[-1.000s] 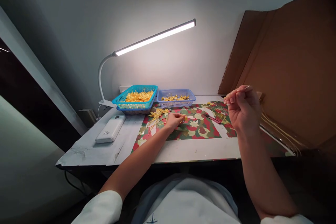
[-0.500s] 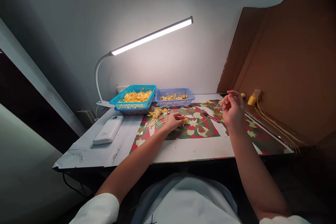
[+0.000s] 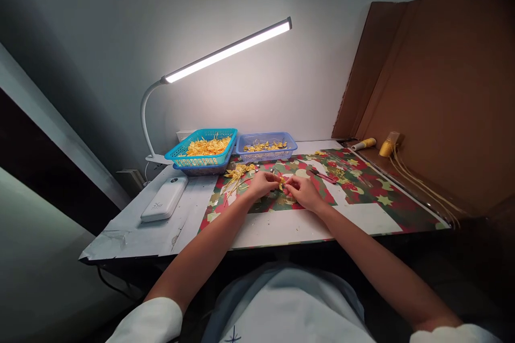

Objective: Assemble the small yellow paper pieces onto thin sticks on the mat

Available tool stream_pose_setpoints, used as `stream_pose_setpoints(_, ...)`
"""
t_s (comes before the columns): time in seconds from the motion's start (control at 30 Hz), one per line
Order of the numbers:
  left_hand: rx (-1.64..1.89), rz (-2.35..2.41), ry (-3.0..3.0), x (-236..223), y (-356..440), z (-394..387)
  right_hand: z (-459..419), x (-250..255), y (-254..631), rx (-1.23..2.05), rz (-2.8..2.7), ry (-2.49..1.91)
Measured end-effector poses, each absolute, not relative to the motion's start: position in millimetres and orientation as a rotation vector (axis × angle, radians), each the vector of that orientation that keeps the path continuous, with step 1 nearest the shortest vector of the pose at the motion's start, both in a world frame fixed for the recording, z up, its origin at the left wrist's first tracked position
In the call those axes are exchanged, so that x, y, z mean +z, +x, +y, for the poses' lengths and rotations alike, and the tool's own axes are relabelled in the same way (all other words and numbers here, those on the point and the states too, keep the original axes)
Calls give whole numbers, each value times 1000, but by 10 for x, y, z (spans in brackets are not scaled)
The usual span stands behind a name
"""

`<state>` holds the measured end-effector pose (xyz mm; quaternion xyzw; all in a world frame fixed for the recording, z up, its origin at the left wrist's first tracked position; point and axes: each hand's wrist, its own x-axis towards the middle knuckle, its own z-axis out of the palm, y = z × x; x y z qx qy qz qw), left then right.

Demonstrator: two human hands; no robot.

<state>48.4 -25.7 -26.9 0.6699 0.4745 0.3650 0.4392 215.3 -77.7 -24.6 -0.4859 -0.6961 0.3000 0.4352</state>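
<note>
Pinching a yellow piece (image 3: pixel 281 185) just below centre

My left hand (image 3: pixel 264 184) has its fingertips closed on the piece, which looks small and crinkled, its outline partly hidden. Opposite, my right hand (image 3: pixel 304 191) has its fingers bunched narrow against it; I cannot tell whether they grip. Beneath lies a flat sheet (image 3: pixel 277 205) printed with red, green and cream shapes. Left of my hands, thin yellow stems (image 3: pixel 238 173) fan out loosely. Above them, a turquoise basket (image 3: pixel 201 161) of perforated plastic holds a heap of papery strips (image 3: pixel 207 146); the lilac basket (image 3: pixel 267 156) beside it holds curled bits (image 3: pixel 266 146). A smooth, round-cornered white power bank (image 3: pixel 164 200) rests at left. Creased brown cardboard (image 3: pixel 442 80) fills the upper right.
</note>
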Motion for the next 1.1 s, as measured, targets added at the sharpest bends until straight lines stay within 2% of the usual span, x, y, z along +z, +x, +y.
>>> stream_pose_setpoints(0.3,945,1074,1569,-206,499,-310,-758,-327,2134,630,-1764,-1295)
stream_pose_setpoints(0.57,1056,905,1609,-216,510,-297,-800,-285,2129,676,-1707,-1278)
stream_pose_setpoints(1.1,1117,865,1628,-247,526,-304,-756,-344,2127,631,-1671,-1288)
